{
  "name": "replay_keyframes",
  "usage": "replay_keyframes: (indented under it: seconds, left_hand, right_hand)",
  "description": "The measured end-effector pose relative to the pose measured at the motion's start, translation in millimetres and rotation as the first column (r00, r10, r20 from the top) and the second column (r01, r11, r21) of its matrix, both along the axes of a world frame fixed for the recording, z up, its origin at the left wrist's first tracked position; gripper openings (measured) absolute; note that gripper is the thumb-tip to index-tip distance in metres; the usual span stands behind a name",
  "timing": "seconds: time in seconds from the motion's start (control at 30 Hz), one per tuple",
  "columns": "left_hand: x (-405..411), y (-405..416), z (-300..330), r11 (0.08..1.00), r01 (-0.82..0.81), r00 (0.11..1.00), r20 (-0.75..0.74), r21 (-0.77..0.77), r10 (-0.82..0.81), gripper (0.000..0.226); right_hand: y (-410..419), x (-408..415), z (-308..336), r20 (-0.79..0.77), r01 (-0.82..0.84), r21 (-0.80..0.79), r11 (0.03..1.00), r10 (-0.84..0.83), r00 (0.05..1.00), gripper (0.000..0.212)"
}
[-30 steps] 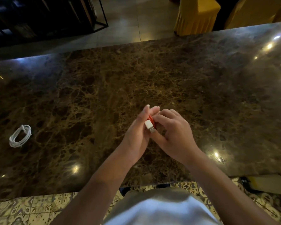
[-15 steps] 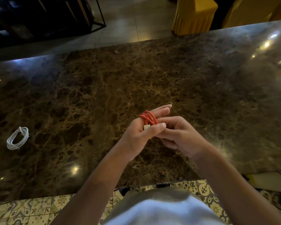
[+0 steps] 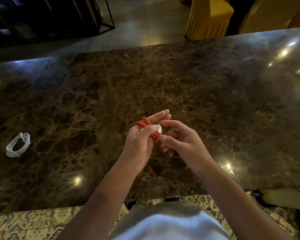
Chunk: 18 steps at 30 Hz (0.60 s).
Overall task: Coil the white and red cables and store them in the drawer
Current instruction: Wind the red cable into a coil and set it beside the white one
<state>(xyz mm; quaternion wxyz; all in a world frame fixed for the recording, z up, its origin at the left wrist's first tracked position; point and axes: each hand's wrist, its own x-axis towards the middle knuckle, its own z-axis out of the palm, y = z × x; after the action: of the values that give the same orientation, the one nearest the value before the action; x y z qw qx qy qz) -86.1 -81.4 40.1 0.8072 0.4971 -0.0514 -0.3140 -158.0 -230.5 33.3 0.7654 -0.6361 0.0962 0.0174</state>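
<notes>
A red cable (image 3: 144, 123) is wound in loops around the fingers of my left hand (image 3: 140, 144), whose thumb pins the coil against the palm. My right hand (image 3: 182, 142) pinches the cable's white plug end (image 3: 159, 130) between thumb and forefinger, right beside the coil. Both hands hover above the dark marble table (image 3: 215, 101), near its front edge. A white cable (image 3: 17, 144) lies coiled on the table at the far left, well away from both hands. No drawer shows in the head view.
Yellow covered chairs (image 3: 210, 16) stand beyond the table's far edge at the right. A dark metal shelf frame (image 3: 50, 16) stands at the back left. Patterned floor tiles (image 3: 42, 224) show below the table's front edge.
My right hand has opened out from a tight clasp and now pinches the white plug. My left thumb has shifted onto the red coil, and more of its loops show.
</notes>
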Motion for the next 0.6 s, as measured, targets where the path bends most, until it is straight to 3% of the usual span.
replay_keyframes:
  seconds: [0.1, 0.2, 0.3, 0.4, 0.53, 0.6]
  left_hand:
    - [-1, -1, 0, 0.999, -0.034, 0.999, -0.035, 0.021, 0.035, 0.036]
    - [-2, -1, 0, 0.995, -0.085, 0.994, -0.059, 0.051, 0.088, 0.034]
    - [-2, -2, -1, 0.991, -0.113, 0.992, -0.053, 0.077, 0.117, 0.032]
    - [-4, -3, -1, 0.981, -0.151, 0.986, -0.054, 0.119, 0.159, 0.029]
    - [-9, -6, -4, 0.976, -0.162, 0.984, -0.056, 0.143, 0.171, 0.026]
    - [-8, -8, -7, 0.971, -0.172, 0.982, -0.052, 0.165, 0.183, 0.028]
  right_hand:
    - [7, -2, -3, 0.011, 0.008, -0.062, 0.998, -0.007, 1.000, 0.034]
    - [17, -4, -6, 0.079, 0.092, -0.319, 0.943, -0.071, 0.994, 0.016]
    - [23, -2, -4, 0.143, 0.077, -0.531, 0.844, -0.001, 0.990, 0.006]
    - [23, 1, -2, 0.178, 0.091, -0.655, 0.750, 0.036, 0.983, 0.022]
    - [25, 4, 2, 0.164, 0.032, -0.669, 0.743, 0.105, 0.981, 0.021]
    - [26, 6, 3, 0.065, -0.075, -0.794, 0.603, 0.206, 0.976, 0.019]
